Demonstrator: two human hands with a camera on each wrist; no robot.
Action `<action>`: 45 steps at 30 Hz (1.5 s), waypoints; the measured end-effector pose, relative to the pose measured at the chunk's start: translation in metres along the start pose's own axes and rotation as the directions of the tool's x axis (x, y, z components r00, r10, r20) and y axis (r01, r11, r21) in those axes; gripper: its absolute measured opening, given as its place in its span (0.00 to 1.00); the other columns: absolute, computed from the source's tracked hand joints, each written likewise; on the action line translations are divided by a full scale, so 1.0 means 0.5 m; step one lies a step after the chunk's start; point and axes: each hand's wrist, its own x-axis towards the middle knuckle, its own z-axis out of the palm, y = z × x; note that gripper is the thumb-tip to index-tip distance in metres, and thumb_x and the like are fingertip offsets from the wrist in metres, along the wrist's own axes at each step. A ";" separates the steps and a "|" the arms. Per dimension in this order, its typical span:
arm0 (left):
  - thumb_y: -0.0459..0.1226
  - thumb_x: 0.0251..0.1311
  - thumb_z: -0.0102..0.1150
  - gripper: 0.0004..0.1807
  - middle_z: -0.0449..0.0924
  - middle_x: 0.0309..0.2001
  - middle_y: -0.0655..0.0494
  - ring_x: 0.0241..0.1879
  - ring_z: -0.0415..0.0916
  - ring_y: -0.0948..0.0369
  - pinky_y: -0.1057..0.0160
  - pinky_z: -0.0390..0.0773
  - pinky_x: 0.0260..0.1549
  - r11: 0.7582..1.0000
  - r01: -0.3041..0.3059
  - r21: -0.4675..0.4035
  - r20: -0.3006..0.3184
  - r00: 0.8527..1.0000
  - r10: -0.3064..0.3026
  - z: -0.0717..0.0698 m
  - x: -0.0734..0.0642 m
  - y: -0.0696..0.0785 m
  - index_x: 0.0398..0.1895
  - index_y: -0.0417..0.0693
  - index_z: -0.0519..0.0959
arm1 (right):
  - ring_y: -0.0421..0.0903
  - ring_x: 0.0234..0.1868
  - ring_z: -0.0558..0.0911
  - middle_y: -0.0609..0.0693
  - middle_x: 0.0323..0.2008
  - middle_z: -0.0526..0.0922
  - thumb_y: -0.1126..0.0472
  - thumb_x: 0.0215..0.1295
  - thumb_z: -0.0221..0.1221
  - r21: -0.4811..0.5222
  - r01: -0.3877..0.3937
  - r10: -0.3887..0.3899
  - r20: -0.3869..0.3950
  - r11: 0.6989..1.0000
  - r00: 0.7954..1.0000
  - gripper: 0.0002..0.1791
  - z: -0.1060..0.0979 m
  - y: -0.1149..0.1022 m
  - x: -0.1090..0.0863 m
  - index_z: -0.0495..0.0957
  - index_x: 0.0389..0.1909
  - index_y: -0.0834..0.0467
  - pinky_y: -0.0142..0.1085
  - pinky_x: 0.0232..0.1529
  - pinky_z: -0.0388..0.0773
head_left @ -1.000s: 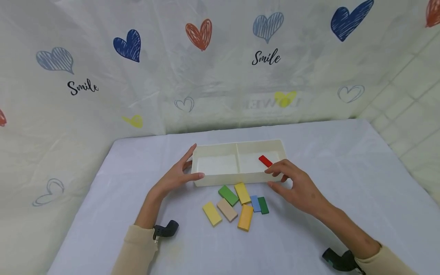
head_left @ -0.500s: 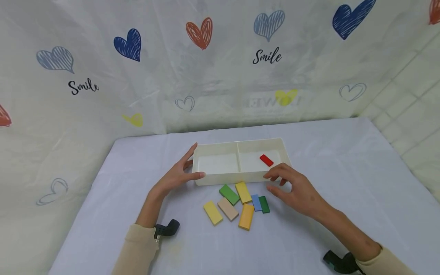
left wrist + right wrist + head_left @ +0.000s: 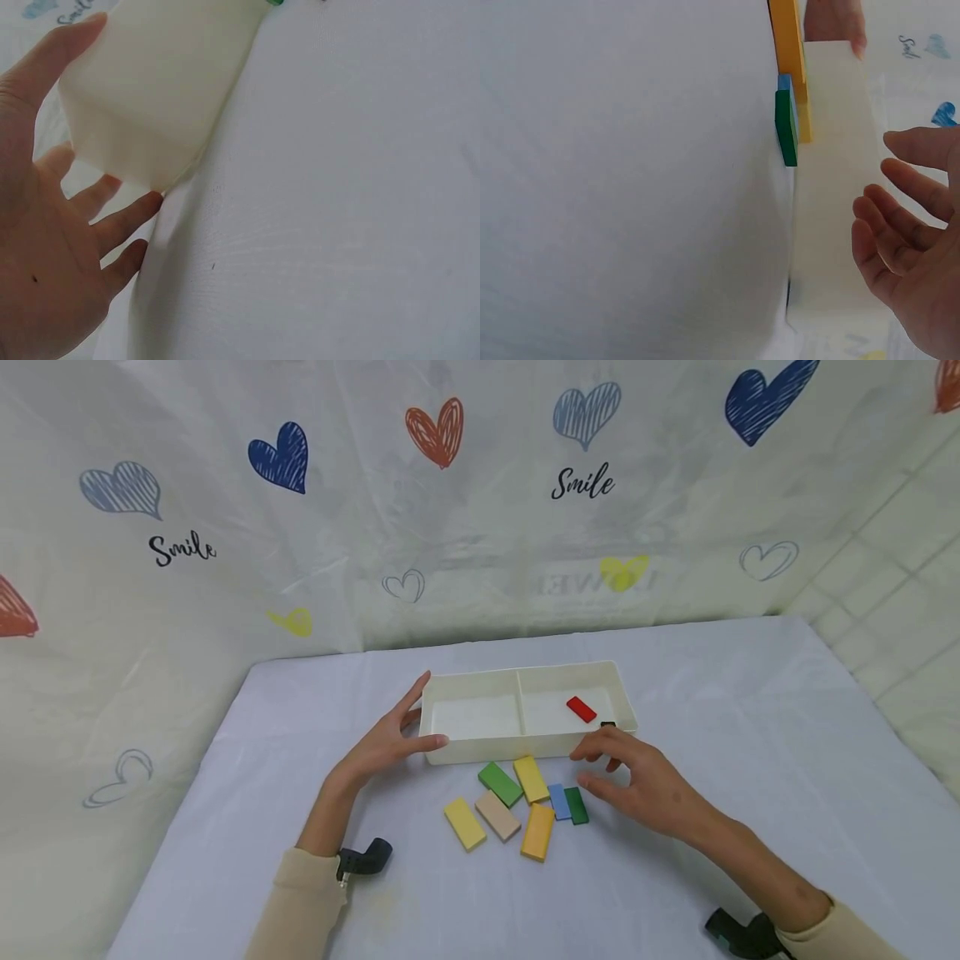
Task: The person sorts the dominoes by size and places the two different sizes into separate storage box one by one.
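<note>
A white two-compartment box (image 3: 472,752) lies on the cloth. My left hand (image 3: 382,743) holds its left end, thumb over the front corner and index finger along the end wall; in the left wrist view, spread fingers (image 3: 124,225) meet the box end. My right hand (image 3: 645,777) hovers at the front right with loosely bent fingers and nothing between them. Inside the right compartment are a red block (image 3: 581,709) and a dark block (image 3: 607,724), the latter partly behind the front wall and hand. Nearest the right hand are a dark green block (image 3: 577,806) and a blue block (image 3: 558,802).
Before the box lie a green block (image 3: 500,785), a yellow block (image 3: 531,779), a pale yellow block (image 3: 465,824), a beige block (image 3: 497,816) and an orange block (image 3: 537,833). A printed curtain (image 3: 480,527) hangs behind the table.
My right hand has drawn slightly down and toward me, uncovering the dark block in the right compartment. The left hand stays on the box, and the loose blocks keep their places.
</note>
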 end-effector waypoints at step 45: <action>0.53 0.60 0.73 0.56 0.45 0.85 0.65 0.82 0.55 0.51 0.29 0.57 0.73 1.000 -0.015 -0.008 0.006 1.000 0.015 0.001 -0.001 0.003 0.80 0.93 0.42 | 0.42 0.47 0.80 0.41 0.49 0.82 0.54 0.60 0.75 -0.046 -0.124 0.132 0.274 0.991 0.953 0.19 0.012 0.010 0.003 0.82 0.50 0.50 0.31 0.46 0.82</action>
